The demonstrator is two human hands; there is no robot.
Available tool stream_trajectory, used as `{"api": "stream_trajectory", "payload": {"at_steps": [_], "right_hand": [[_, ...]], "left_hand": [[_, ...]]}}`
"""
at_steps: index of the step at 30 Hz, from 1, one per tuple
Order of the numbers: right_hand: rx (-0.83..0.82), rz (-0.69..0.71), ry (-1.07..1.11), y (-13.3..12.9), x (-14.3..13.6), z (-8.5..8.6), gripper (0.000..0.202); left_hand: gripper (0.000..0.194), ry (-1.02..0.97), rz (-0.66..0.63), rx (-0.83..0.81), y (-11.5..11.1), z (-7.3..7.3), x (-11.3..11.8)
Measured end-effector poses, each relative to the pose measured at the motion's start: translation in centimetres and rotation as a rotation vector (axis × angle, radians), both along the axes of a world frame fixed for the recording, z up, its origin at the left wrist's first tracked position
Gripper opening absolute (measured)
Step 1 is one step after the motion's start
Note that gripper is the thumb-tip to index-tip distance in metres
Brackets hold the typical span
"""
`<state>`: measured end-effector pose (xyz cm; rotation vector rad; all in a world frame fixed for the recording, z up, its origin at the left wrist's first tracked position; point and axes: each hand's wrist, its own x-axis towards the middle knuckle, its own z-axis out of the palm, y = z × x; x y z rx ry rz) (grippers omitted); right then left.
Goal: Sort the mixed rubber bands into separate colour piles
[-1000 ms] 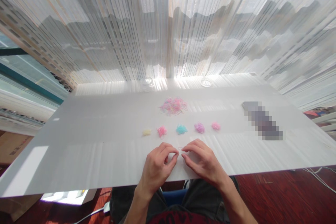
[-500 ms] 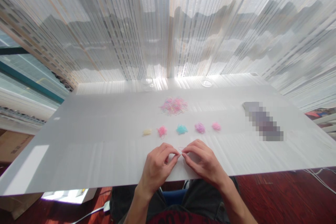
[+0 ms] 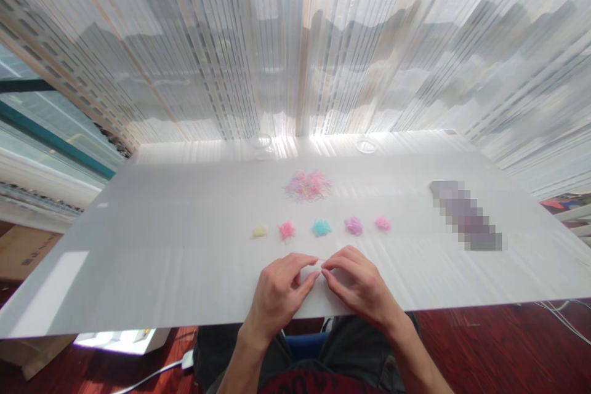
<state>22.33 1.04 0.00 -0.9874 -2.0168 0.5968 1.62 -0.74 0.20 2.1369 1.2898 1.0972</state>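
My left hand [image 3: 282, 286] is over the near part of the white table [image 3: 184, 271], its thumb and index fingertips apart. Close beside it, my right hand [image 3: 353, 277] pinches thumb and index together. A thin pale strand [image 3: 322, 260] shows faintly between the hands; its ends are hidden. Beyond the hands lies a row of small heaps of thin strands: a pale yellow heap [image 3: 260, 231], a coral pink heap [image 3: 287, 230], a turquoise heap [image 3: 322, 227], a purple heap [image 3: 354, 225] and a light pink heap [image 3: 383, 223]. Behind them is a larger mixed-colour pile [image 3: 308, 186].
A blurred-out flat object [image 3: 466, 215] lies at the right. Two clear round items, one at left [image 3: 263, 141] and one at right [image 3: 366, 145], stand by the back edge before a sheer curtain [image 3: 295, 43]. The table's front edge is close to my lap.
My left index finger has lifted away from the thumb, opening that pinch. My right hand stays pinched in almost the same place. The whole view has shifted slightly.
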Motion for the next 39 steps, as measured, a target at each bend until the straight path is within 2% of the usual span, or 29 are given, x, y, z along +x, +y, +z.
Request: {"api": "stream_trajectory", "payload": {"at_steps": [6,15,30,34,39], "right_hand": [[0.003,0.008,-0.004,0.0,0.0,0.1,0.009],[0.017,-0.023,-0.009,0.0,-0.2,-0.1,0.009],[-0.009,-0.037,0.001,0.0,-0.2,0.2,0.010],[-0.070,-0.142,0.048,0.2,-0.2,0.7,0.010],[-0.107,-0.437,0.065,1.2,-0.5,0.8,0.018]], "left_hand": [[0.014,-0.001,-0.037,-0.013,-0.1,-0.1,-0.1],[0.012,0.077,-0.015,0.001,0.0,0.3,0.2],[0.011,0.046,0.018,0.026,0.0,0.1,0.1],[0.012,0.024,0.045,0.015,0.0,0.1,0.1],[0.014,0.005,0.074,-0.018,0.1,-0.1,0.1]]}}
